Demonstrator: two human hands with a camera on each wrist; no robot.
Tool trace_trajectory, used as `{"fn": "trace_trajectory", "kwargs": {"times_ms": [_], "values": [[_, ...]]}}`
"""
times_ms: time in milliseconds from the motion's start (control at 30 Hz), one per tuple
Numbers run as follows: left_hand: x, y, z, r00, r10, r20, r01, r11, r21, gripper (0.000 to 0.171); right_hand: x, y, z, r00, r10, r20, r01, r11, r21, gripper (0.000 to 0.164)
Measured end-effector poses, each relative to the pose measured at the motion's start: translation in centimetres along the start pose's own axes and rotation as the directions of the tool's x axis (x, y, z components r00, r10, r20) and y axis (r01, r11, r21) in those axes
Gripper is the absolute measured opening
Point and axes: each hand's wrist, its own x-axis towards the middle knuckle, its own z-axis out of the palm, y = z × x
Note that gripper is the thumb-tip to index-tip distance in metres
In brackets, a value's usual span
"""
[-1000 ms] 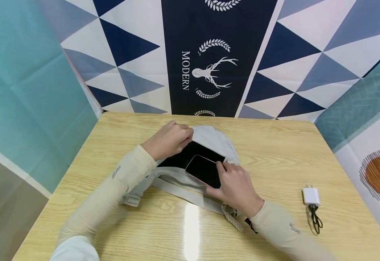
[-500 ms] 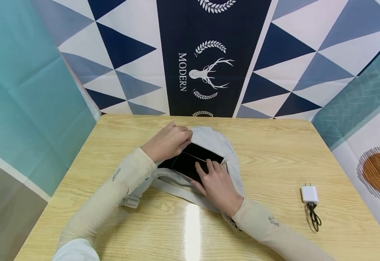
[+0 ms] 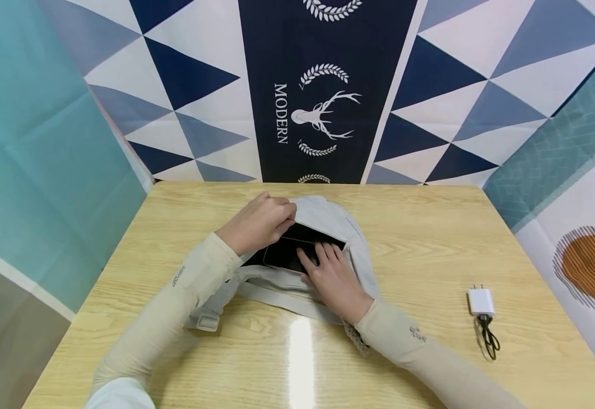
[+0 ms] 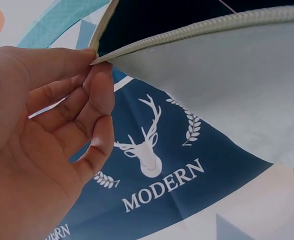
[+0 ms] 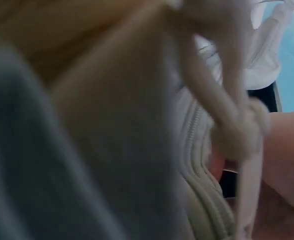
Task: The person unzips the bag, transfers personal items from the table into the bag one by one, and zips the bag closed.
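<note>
A light grey waist bag (image 3: 323, 213) lies on the table with its mouth spread wide, showing a dark lining. My left hand (image 3: 259, 222) pinches one corner of the zippered opening; in the left wrist view thumb and fingers hold the zipper edge (image 4: 187, 35). Inside the mouth lies a black-screened smartphone (image 3: 283, 255), partly sunk into the bag. My right hand (image 3: 335, 281) rests on it with extended fingers, covering its right end. In the right wrist view, blurred fabric and a knotted cord (image 5: 237, 130) hide most of that hand (image 5: 287, 160).
A white charger plug (image 3: 481, 301) with a bundled black cable (image 3: 489, 338) lies on the right of the wooden table (image 3: 420, 244). The bag's strap (image 3: 287, 301) and buckle (image 3: 208, 322) lie along its near side. Patterned cloth (image 3: 328, 85) hangs behind.
The smartphone has slid left and deeper into the bag. My right hand has moved left with it, from gripping its end to lying on its screen. My left hand keeps its pinch.
</note>
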Motion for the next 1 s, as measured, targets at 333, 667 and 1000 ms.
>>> {"fn": "trace_trajectory", "kwargs": {"times_ms": [333, 667, 1000], "values": [[0.0, -0.2, 0.3, 1.0, 0.007, -0.013, -0.007, 1.0, -0.004, 0.013, -3.5, -3.0, -2.0, 0.995, -0.096, 0.03, 0.096, 0.995, 0.027, 0.041], [0.0, -0.1, 0.5, 0.999, -0.035, 0.023, 0.034, 0.999, 0.035, 0.013, -3.7, -2.7, -2.2, 0.987, -0.091, 0.131, 0.102, 0.991, -0.083, 0.061], [-0.1, 0.0, 0.9, 1.0, -0.013, 0.005, 0.013, 0.999, 0.038, 0.013, -3.0, -2.0, -1.8, 0.995, 0.05, 0.087, -0.041, 0.993, -0.11, 0.036]]}}
